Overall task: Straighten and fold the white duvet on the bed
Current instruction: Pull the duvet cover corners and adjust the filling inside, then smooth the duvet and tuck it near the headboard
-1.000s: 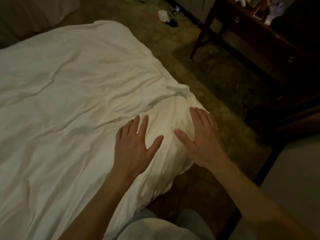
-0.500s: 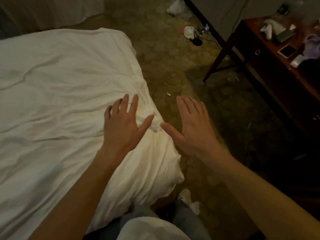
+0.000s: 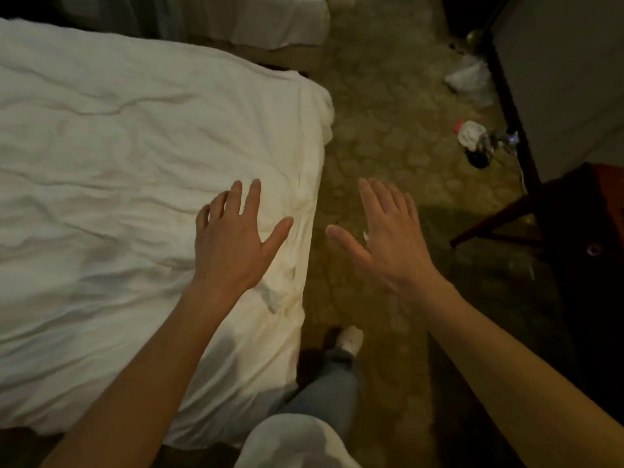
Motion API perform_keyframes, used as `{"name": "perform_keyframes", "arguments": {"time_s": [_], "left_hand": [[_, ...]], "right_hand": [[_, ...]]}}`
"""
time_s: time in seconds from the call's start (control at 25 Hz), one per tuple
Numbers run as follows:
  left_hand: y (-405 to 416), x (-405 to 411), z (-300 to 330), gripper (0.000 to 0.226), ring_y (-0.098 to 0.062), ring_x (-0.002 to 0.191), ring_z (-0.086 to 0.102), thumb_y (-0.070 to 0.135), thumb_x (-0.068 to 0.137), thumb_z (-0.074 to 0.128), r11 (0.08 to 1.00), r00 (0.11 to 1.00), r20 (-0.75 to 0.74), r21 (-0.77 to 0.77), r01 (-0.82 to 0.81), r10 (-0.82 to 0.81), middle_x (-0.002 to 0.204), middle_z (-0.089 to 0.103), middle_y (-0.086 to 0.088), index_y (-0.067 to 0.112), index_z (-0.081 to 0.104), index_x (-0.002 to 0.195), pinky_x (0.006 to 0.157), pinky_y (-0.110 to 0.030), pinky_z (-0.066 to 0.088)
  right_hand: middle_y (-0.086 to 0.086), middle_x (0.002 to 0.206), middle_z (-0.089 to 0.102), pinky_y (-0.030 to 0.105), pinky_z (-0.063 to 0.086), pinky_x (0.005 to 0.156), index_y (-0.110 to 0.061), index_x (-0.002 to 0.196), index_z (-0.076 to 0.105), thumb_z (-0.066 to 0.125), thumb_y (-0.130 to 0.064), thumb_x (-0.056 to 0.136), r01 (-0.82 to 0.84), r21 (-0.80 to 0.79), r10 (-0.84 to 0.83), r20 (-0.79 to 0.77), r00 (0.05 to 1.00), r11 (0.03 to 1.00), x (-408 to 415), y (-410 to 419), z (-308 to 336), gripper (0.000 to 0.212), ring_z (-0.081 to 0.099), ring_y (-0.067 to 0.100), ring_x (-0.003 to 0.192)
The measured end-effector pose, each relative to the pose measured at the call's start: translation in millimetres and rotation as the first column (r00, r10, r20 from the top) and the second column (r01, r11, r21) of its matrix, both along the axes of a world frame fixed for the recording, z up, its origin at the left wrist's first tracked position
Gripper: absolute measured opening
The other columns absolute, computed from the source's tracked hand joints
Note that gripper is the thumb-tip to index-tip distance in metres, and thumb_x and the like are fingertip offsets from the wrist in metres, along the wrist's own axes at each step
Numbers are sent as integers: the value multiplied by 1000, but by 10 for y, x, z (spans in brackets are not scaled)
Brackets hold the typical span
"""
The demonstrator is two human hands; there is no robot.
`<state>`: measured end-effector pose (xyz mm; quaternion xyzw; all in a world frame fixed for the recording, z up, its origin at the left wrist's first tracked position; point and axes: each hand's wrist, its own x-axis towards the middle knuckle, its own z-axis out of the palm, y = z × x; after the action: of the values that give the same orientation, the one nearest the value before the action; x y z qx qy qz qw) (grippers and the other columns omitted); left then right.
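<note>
Fingers [image 3: 251, 194] of my left hand [image 3: 233, 244] were spread and straight, palm down flat on the white duvet [image 3: 118, 197], gripping nothing; the thumb pointed out toward the duvet's right edge. That hand lay just inside the edge, near a small bunch of creases where the cloth rolled over the side of the bed. My right hand [image 3: 388, 238] was wide open too, fingers straight and close together, thumb out to the left, and it held nothing. It was past the duvet's edge, over the patterned carpet [image 3: 381, 130], apart from the cloth; I could not tell how high above the floor it hung. From the left hand the duvet stretched away to the left and to the far side, covering the bed, wrinkled in long shallow folds, its far right corner rounded and drooping. Below the hands, one leg in light jeans [image 3: 331, 383] and a pale sock [image 3: 351, 339] stood on the carpet beside the bed. Farther right lay scattered litter [image 3: 472, 133] and a white bag [image 3: 471, 79] near a dark wooden table [image 3: 580, 211].
</note>
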<state>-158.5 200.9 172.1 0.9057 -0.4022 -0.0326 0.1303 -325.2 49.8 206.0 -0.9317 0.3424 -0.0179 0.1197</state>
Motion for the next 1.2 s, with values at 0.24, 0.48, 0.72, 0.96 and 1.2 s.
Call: {"name": "perform_keyframes", "arguments": {"time_s": [0.24, 0.48, 0.72, 0.96, 1.2], "left_hand": [[-1745, 407, 177, 94, -33, 145, 28, 80, 84, 3, 977, 977, 5, -24, -212, 212, 161, 25, -9, 23, 19, 156, 117, -51, 25], [-3474, 1014, 526, 92, -30, 148, 25, 81, 83, 7, 944, 942, 55, 3, -331, 330, 163, 20, -6, 27, 16, 157, 118, -48, 21], [-5096, 1911, 377, 93, -31, 146, 27, 82, 83, 7, 824, 821, 68, -58, -564, 567, 163, 21, -8, 25, 16, 156, 118, -49, 23], [-6715, 2583, 253, 93, -35, 142, 33, 80, 85, 6, 605, 605, 35, -111, -789, 796, 159, 29, -14, 22, 23, 155, 114, -52, 27], [-7368, 3334, 86, 89, -41, 131, 48, 76, 92, 16, 360, 355, 65, -115, -926, 933, 148, 44, -21, 12, 40, 149, 106, -56, 41]], "right_hand": [[1, 169, 10, 56, 6, 124, -24, 161, 11, 1, -90, 80, -225, -46, 227, 37, 973, 973, 782, -1894, 265, 105, 4, 23, 156], [-2, 169, 8, 53, -2, 125, -26, 161, 12, 12, -87, 84, -366, -43, 369, 121, 922, 930, 1840, -3705, 515, 98, 4, 23, 156], [2, 169, 10, 54, 7, 125, -22, 161, 11, 4, -89, 81, -579, -74, 583, 147, 799, 812, 2946, -5577, 391, 104, 5, 22, 155], [6, 168, 16, 56, 13, 123, -19, 161, 15, 4, -89, 82, -817, -98, 823, 74, 563, 568, 4285, -7248, 391, 106, 14, 24, 154], [4, 169, 12, 58, 13, 123, -21, 161, 12, 2, -91, 79, -958, -35, 958, 55, 282, 284, 5727, -7787, 250, 108, 8, 25, 155]]}}
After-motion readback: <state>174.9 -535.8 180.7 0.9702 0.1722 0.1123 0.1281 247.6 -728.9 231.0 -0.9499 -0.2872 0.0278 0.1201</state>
